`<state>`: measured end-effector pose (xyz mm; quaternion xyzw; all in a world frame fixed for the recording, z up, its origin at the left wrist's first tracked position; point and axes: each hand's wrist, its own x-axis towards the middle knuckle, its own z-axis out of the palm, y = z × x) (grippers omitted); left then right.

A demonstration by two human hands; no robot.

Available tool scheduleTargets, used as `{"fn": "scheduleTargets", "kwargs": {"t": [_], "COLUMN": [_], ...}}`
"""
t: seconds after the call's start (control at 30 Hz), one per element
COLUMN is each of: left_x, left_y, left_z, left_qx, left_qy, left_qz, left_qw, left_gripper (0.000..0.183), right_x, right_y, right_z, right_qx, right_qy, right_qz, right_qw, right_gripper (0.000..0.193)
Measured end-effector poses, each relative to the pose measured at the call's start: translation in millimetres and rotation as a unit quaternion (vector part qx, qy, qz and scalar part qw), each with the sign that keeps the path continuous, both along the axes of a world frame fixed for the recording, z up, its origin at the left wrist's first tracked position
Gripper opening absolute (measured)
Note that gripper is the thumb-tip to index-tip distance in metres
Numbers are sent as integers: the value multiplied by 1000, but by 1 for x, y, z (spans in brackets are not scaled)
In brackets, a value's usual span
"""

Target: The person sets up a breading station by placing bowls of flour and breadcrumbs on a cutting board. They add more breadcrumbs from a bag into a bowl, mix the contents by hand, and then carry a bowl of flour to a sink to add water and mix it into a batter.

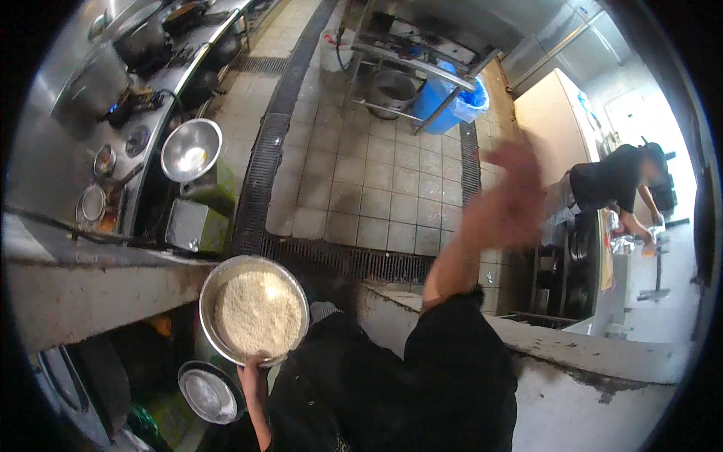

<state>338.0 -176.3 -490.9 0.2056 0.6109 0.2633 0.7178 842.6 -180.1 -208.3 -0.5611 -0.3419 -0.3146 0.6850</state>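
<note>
L hand (254, 374) grips the near rim of a round metal bowl (254, 309) of pale crumbs (258, 313), fingers closed on its edge. Bowl is held level, mouth up, at lower-centre by the steel counter (83, 290); being round, it has no long axis. R hand (510, 197) is raised over the tiled floor (376, 181), blurred, can't tell fingers.

Left hand (252, 371) holds crumb-filled metal bowl (254, 309).

My right hand (512, 200) is a blur. My left hand (251, 371) hides under the metal bowl (218, 290), so I can't see its fingers.
</note>
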Motion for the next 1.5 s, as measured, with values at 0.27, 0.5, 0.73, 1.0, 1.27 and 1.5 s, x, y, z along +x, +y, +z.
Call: {"fn": "scheduleTargets", "kwargs": {"t": [0.27,0.5,0.73,1.0,1.27,1.5], "left_x": [-12,-14,-52,-27,-77,-150], "left_y": [15,-8,-49,-65,-58,-76], "left_z": [-7,-28,-144,-249,-253,-157], "left_qx": [-36,-70,-80,-187,-120,-117], "left_qy": [25,-51,-141,-117,33,92], "left_qz": [1,38,187,353,377,469], "left_qw": [999,996,969,910,918,870], "left_gripper": [57,55,58,41,47,61], "right_x": [250,217,-108,-60,-72,-176], "right_y": [-110,-69,-31,-72,-32,-1], "right_z": [44,-328,-438,-426,-363,-387], "right_qx": [-396,-584,-698,-801,-788,-816], "right_qy": [196,280,428,288,384,268], "right_qz": [-444,-293,372,394,264,355], "right_qw": [780,703,438,346,402,370], "right_gripper": [75,96,77,44,37,27]}}
